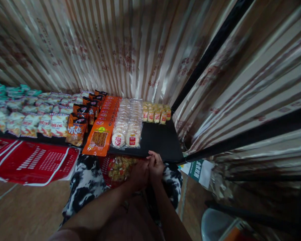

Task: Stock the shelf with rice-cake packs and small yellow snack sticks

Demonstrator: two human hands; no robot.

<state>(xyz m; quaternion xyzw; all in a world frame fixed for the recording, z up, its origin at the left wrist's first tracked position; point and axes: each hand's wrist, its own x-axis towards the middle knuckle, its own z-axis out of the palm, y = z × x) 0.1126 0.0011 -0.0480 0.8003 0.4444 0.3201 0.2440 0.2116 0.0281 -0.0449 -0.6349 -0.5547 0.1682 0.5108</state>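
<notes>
Close together above my lap, at the front edge of the black shelf (155,137), are my left hand (139,174) and my right hand (156,167). The right hand's fingers are bent and pressed together; whether anything small is between them I cannot make out. Shadow and the right hand hide the left hand's fingers. Beside and below my left hand lie small yellow packets (119,170) in a red basket (105,167) between my knees. Similar yellow packets (157,113) stand in short rows at the shelf's right end.
Clear packs of round white biscuits (132,134), a flat orange snack bag (97,137), black-and-orange bags (76,130) and white bags (59,124) line the shelf leftward. Red baskets (45,160) sit below it. Black poles (213,53) and a striped curtain (130,43) border the shelf.
</notes>
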